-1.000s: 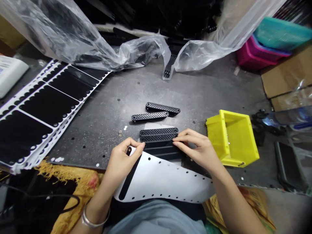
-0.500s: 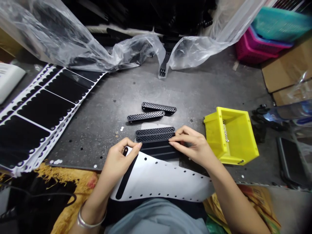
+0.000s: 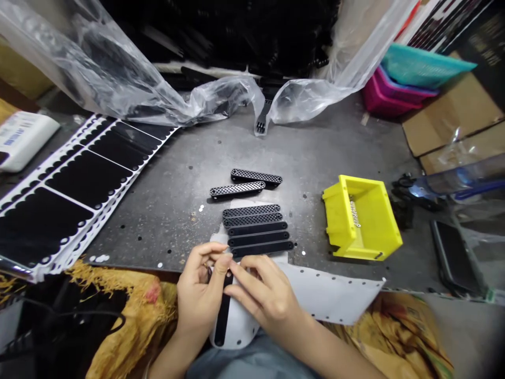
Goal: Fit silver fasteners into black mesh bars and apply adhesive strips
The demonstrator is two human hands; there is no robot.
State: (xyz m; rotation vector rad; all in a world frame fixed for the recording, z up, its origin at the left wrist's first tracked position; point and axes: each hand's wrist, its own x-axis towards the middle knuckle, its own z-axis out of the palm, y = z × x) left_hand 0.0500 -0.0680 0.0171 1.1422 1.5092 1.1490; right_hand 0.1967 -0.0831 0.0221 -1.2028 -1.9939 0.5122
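A white punched sheet [image 3: 335, 292] with rows of holes curves across my lap, and a black strip [image 3: 223, 316] lies along its left end. My left hand [image 3: 201, 292] is closed at the top of that end, thumb and index finger pinching the sheet. The fingertips of my right hand [image 3: 268, 289] meet those of the left there; what they pinch is too small to make out. Just beyond my hands, smooth black bars [image 3: 258, 238] and lattice-faced black bars [image 3: 252, 215] lie side by side in a row. Farther off rest two more lattice bars [image 3: 237, 190].
A yellow bin [image 3: 379, 216] with small metal pieces stands to the right, near a dark phone [image 3: 455, 258]. Black label sheets [image 3: 71, 181] are stacked at left. Clear plastic [image 3: 224, 100] hangs across the back. Coloured baskets [image 3: 394, 95] stand at back right.
My right hand has left the bars and come down-left to meet my left hand at the sheet's end. The sheet's left end has swung lower, and more smooth bars are visible.
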